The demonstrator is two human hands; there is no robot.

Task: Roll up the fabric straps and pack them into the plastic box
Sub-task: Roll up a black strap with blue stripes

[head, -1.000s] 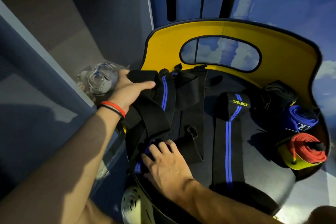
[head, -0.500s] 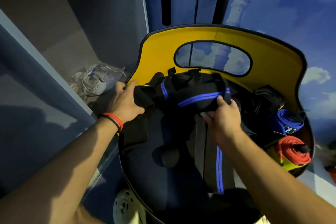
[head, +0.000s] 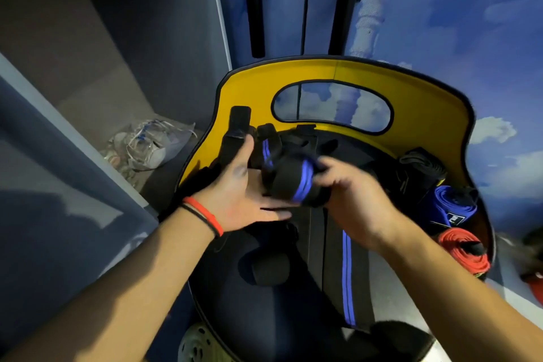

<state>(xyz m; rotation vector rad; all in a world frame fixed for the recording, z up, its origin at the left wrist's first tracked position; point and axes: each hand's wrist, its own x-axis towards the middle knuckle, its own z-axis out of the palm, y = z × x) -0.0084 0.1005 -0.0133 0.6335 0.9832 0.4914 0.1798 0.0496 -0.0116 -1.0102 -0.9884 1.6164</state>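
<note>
Head view: both hands work over the seat of a yellow-backed chair point(head: 426, 103). The right hand point(head: 349, 194), blurred, has its fingers curled round a bunched black strap point(head: 296, 185) with blue stripes, held just above the seat. The left hand point(head: 241, 194) lies palm up with straight, spread fingers, touching the strap's underside and gripping nothing. A second strap point(head: 346, 273) lies flat on the seat below. At the seat's right edge sit a black roll point(head: 420, 167), a blue roll point(head: 452, 209) and a red roll point(head: 467, 253). A clear bag point(head: 152, 141) lies left of the chair.
</note>
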